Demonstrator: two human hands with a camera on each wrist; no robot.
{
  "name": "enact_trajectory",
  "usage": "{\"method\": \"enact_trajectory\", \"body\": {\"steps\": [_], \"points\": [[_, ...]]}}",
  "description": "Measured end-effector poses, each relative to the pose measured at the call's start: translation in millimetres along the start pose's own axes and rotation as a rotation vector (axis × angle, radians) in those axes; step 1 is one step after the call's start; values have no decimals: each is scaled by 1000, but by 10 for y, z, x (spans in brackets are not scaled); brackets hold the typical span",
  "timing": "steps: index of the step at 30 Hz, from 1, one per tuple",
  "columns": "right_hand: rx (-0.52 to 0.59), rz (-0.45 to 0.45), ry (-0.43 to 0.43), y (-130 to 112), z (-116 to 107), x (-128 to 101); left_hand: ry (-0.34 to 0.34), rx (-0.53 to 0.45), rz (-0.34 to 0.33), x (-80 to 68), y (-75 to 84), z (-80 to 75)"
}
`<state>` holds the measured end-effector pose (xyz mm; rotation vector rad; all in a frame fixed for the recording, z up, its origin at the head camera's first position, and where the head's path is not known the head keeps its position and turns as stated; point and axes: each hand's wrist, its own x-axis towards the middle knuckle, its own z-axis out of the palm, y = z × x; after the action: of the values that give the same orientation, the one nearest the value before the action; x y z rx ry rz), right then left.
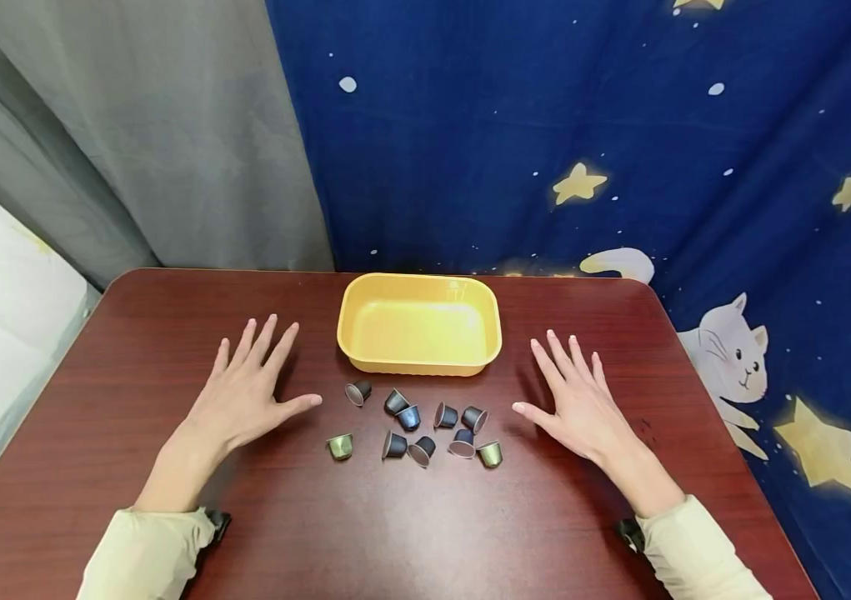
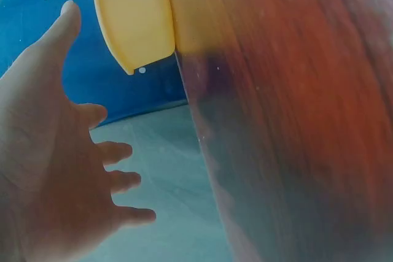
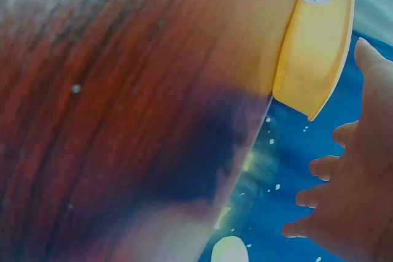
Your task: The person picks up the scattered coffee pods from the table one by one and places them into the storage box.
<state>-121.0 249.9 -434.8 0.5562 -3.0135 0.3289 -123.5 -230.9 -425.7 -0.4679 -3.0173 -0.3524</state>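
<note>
My left hand (image 1: 248,387) lies flat on the dark red table (image 1: 132,400), fingers spread, left of a scatter of several small coffee capsules (image 1: 410,417). My right hand (image 1: 573,396) lies flat and spread on the other side of them. Most capsules are dark; two are olive green (image 1: 339,447) (image 1: 490,454). An empty yellow tray (image 1: 419,325) stands just behind the capsules, between the hands. In the left wrist view the left hand (image 2: 55,170) shows spread beside the yellow tray (image 2: 132,23). The right wrist view shows the right hand (image 3: 353,194) and tray (image 3: 316,59). Neither hand holds anything.
A blue star-and-cat patterned cloth (image 1: 620,133) hangs behind the table, with a grey curtain (image 1: 147,125) to its left. The table's right edge (image 1: 703,392) and rounded far corners are in view.
</note>
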Motion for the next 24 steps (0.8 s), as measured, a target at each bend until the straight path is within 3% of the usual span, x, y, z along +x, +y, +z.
{"method": "enact_trajectory", "body": {"steps": [7,24], "points": [[-12,-36,33,-94,-36,-8,56,-13,109,194,-36,10],[33,-109,18,-256,-57,-93,45,-115,108,386,6,40]]}}
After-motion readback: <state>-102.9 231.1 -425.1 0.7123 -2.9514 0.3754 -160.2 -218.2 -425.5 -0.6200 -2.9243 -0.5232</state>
